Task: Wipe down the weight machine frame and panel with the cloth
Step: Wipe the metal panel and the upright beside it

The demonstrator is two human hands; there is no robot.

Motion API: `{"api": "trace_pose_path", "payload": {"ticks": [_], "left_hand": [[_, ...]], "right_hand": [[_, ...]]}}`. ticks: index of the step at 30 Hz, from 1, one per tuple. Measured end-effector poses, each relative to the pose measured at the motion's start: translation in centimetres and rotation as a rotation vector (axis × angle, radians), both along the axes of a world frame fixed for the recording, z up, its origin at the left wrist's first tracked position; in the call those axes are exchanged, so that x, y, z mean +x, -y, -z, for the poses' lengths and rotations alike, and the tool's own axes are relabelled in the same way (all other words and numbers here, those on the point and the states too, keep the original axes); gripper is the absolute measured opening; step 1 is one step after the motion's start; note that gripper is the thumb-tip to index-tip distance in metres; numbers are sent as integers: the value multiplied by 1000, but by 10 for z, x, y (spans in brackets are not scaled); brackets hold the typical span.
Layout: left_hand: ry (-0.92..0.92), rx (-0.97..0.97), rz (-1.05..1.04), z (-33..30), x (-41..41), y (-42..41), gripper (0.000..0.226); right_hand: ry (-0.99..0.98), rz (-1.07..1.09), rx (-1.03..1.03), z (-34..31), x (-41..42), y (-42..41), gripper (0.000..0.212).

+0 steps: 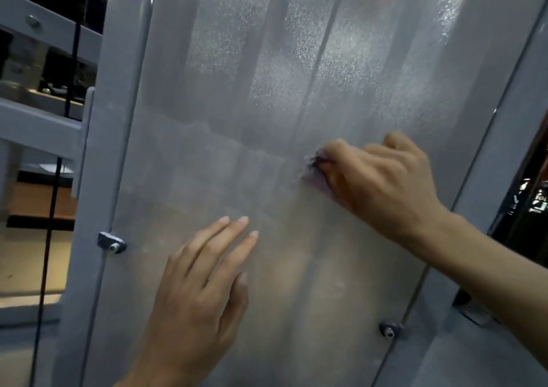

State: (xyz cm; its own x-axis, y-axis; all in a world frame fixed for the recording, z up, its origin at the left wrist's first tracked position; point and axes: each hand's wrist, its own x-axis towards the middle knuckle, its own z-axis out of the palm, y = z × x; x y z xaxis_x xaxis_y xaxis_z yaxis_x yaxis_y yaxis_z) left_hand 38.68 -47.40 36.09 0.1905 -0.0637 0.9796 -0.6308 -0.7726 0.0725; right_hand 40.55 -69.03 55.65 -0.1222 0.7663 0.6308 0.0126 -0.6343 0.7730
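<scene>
I have my right hand [382, 176] bunched around the cloth [315, 170], fingers curled tight, only a small purple wad showing at the knuckles' 9 o'clock side. The cloth is pressed against the panel [237, 105] roughly at its middle height. My left hand [201, 280] lies flat on the panel at about 7 o'clock from the cloth, fingers straight, holding nothing, steadying the sheet. The panel's long axis runs up and down, tilted slightly toward 1 o'clock. Above the cloth, toward 12 o'clock, the surface looks speckled and, I judge, unwiped; the band at 9 o'clock looks smeared. The frame [118, 120] post stands at 9 o'clock, nearer my left hand, so the cloth hand must cross the panel to reach it.
</scene>
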Motion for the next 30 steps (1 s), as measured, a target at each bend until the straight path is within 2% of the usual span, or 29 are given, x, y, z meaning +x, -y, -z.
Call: {"api": "trace_pose_path", "payload": {"ticks": [2, 4, 7, 10, 12, 14, 17, 20, 23, 27, 30], "left_hand": [[-37, 6, -14, -1, -3, -1, 45], [-79, 28, -33, -1, -4, -3, 49], [-118, 79, -55, 0, -3, -7, 52], [-137, 97, -48, 5, -2, -9, 54], [-146, 101, -44, 9, -1, -11, 54], [-163, 109, -46, 12, 0, -13, 55], [-184, 111, -43, 14, -1, -20, 55], [-187, 101, -37, 14, -2, -25, 55], [-195, 97, -26, 15, -2, -28, 55], [-217, 96, -29, 18, -3, -30, 56], [-220, 94, -21, 19, -4, -34, 56]], "right_hand": [[26, -3, 118, -16, -1, -3, 35], [-3, -1, 113, 1, 1, -6, 35], [-100, 29, -112, 53, 4, -9, 32], [-115, 44, -272, 49, 2, -7, 30], [-38, 47, -199, 16, 3, -11, 30], [53, 58, -26, -15, 3, -17, 34], [40, 45, 73, -4, 6, -24, 36], [-58, 16, -160, 42, 10, -25, 31], [-57, 30, -290, 30, 10, -27, 33], [89, 58, 27, -30, 7, -31, 37], [31, 33, 83, -4, 11, -34, 35]]}}
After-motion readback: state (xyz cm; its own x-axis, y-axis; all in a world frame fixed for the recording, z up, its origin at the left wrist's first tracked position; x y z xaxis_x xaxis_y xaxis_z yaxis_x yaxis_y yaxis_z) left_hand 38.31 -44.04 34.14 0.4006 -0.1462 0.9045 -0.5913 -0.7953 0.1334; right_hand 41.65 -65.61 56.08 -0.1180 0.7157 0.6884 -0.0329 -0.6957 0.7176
